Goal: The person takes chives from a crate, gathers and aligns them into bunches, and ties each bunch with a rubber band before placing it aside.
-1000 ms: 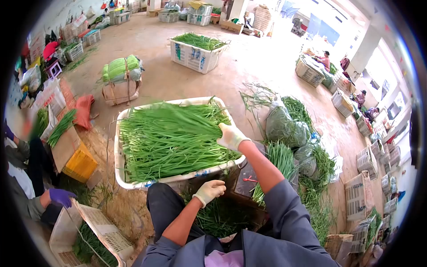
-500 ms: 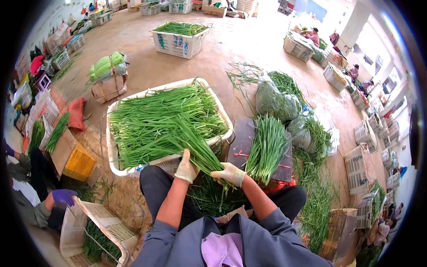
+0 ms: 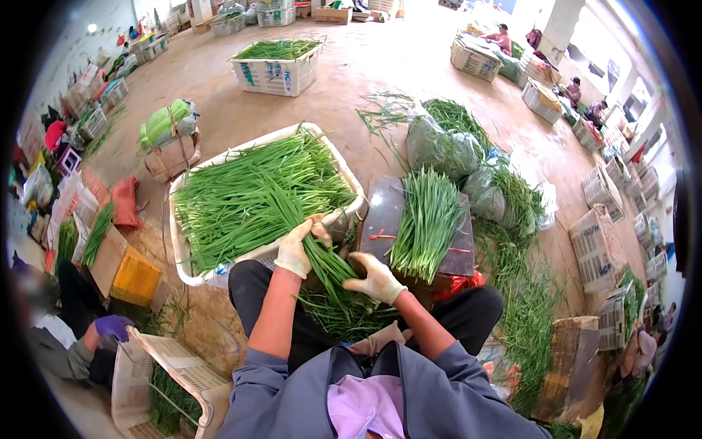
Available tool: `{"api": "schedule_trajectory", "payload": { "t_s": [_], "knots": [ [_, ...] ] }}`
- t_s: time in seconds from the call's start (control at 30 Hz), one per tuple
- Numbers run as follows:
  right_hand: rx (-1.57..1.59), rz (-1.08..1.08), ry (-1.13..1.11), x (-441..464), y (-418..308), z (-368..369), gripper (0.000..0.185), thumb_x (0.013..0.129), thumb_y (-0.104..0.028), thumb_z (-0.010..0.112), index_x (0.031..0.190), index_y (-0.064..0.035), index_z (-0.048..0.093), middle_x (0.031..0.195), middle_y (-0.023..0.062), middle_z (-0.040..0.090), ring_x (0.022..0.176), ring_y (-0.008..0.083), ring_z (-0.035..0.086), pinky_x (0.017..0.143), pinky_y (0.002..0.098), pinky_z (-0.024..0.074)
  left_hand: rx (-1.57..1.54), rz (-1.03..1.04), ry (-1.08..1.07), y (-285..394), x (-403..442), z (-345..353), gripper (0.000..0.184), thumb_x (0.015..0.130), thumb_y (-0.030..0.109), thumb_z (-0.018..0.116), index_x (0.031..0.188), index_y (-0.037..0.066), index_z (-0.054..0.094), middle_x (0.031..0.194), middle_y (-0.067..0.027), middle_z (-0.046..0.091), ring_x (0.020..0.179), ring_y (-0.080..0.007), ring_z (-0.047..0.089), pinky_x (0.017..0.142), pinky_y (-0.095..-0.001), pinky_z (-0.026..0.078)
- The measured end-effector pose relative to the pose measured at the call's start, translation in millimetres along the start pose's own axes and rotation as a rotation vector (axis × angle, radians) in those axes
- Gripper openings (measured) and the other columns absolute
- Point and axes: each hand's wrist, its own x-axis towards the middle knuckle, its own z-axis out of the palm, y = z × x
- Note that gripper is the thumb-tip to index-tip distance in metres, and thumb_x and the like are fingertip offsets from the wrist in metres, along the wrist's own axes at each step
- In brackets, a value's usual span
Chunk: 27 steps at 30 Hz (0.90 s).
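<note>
At centre, my left hand (image 3: pixel 295 250) grips a bunch of greens (image 3: pixel 327 265), my right hand (image 3: pixel 378 279) against it; centre left, a white crate (image 3: pixel 175 234); centre right, a box (image 3: pixel 380 201).

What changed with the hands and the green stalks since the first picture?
The bunch of green stalks moved off the white basket's right side, toward the wearer. The left hand, empty before, now holds it. The right hand came back too, and is by its lower end; its grip is hard to tell. The other bundle stayed on the dark box.
</note>
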Motion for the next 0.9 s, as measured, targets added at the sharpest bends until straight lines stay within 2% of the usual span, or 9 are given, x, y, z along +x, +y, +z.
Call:
{"api": "schedule_trajectory", "payload": {
  "t_s": [0.07, 0.23, 0.3, 0.43, 0.47, 0.57, 0.67, 0.77, 0.9],
  "knots": [
    [-0.042, -0.125, 0.171, 10.9, -38.9, -4.1, 0.05, 0.075, -0.026, 0.08, 0.118, -0.007, 0.063, 0.108, 0.0173, 0.062, 0.104, 0.0342, 0.06, 0.092, 0.0392, 0.0488, 0.133, 0.019, 0.159, -1.2, -0.9, 17.2, 0.034, 0.1, 0.022, 0.051, 0.122, -0.003, 0.055, 0.108, -0.019, 0.068, 0.104, -0.0367, 0.064, 0.089, -0.0464, 0.052],
    [-0.278, -0.257, 0.186, 17.9, -41.4, 23.8, 0.018, 0.079, -0.02, 0.072, 0.09, -0.007, 0.068, 0.086, 0.0129, 0.061, 0.083, 0.0322, 0.062, 0.074, 0.0406, 0.0514, 0.144, -0.017, 0.173, -7.3, 3.7, 27.2, 0.039, 0.101, 0.025, 0.048, 0.125, -0.006, 0.053, 0.122, -0.0229, 0.063, 0.113, -0.0367, 0.06, 0.094, -0.0465, 0.05],
    [-0.487, -0.179, -0.01, 1.5, -0.7, 43.8, 0.016, 0.082, -0.023, 0.067, 0.084, -0.0065, 0.068, 0.08, 0.013, 0.062, 0.078, 0.0323, 0.064, 0.071, 0.0409, 0.0528, 0.158, 0.078, 0.188, 1.1, 1.1, 27.9, 0.038, 0.1, 0.022, 0.05, 0.124, -0.006, 0.057, 0.124, -0.0228, 0.063, 0.11, -0.0328, 0.063, 0.092, -0.0418, 0.051],
    [-0.483, 0.127, -0.911, -48.8, 79.0, 60.2, 0.026, 0.079, -0.025, 0.068, 0.096, -0.0056, 0.069, 0.095, 0.0178, 0.07, 0.087, 0.0385, 0.067, 0.074, 0.0462, 0.0544, 0.333, 0.233, 0.182, 28.8, -12.4, 39.7, 0.041, 0.101, 0.025, 0.05, 0.125, -0.008, 0.056, 0.124, -0.0229, 0.063, 0.115, -0.0317, 0.062, 0.095, -0.0411, 0.049],
    [-0.484, 0.142, -0.906, -50.1, 79.2, 55.0, 0.026, 0.079, -0.025, 0.068, 0.096, -0.0056, 0.069, 0.095, 0.0178, 0.07, 0.087, 0.0385, 0.067, 0.074, 0.0462, 0.0544, 0.392, 0.257, 0.164, 28.0, -18.8, 44.8, 0.04, 0.102, 0.025, 0.049, 0.123, -0.008, 0.057, 0.125, -0.0226, 0.063, 0.115, -0.0299, 0.062, 0.096, -0.0396, 0.049],
    [-0.431, 0.293, -0.635, -58.4, 66.7, 31.7, 0.041, 0.081, -0.029, 0.071, 0.116, -0.0089, 0.064, 0.1, 0.0186, 0.07, 0.093, 0.0388, 0.067, 0.079, 0.0481, 0.0533, 0.978, 0.263, 0.303, -5.5, -3.2, -19.5, 0.035, 0.102, 0.023, 0.051, 0.116, -0.008, 0.062, 0.118, -0.02, 0.067, 0.111, -0.0263, 0.064, 0.097, -0.039, 0.048],
    [-0.274, 0.199, -0.043, -34.9, 11.9, -3.2, 0.037, 0.083, -0.032, 0.071, 0.11, -0.0078, 0.065, 0.094, 0.0172, 0.069, 0.091, 0.0373, 0.066, 0.08, 0.0444, 0.0528, 0.967, 0.354, -0.012, -40.8, -27.8, 7.4, 0.027, 0.099, 0.017, 0.058, 0.114, -0.004, 0.064, 0.11, -0.0126, 0.07, 0.103, -0.0206, 0.066, 0.093, -0.033, 0.049],
    [-0.101, -0.054, 0.331, -13.0, -56.1, -25.9, 0.058, 0.076, -0.039, 0.078, 0.118, -0.003, 0.059, 0.114, 0.0211, 0.06, 0.111, 0.0382, 0.057, 0.091, 0.0438, 0.0478, 1.011, 0.236, 0.075, -77.9, -25.3, -6.0, 0.025, 0.099, 0.017, 0.058, 0.113, -0.002, 0.065, 0.107, -0.0105, 0.07, 0.099, -0.0188, 0.066, 0.094, -0.0327, 0.05],
    [-0.073, -0.048, 0.352, 15.0, -27.1, 31.5, 0.038, 0.08, -0.015, 0.069, 0.116, -0.006, 0.062, 0.119, 0.0164, 0.063, 0.111, 0.0358, 0.057, 0.103, 0.0438, 0.0402, 0.318, 0.139, -0.049, -128.3, -28.3, 12.1, 0.032, 0.093, 0.016, 0.061, 0.122, 0.001, 0.06, 0.118, -0.0086, 0.066, 0.106, -0.0193, 0.063, 0.092, -0.0348, 0.049]
  ]
}}
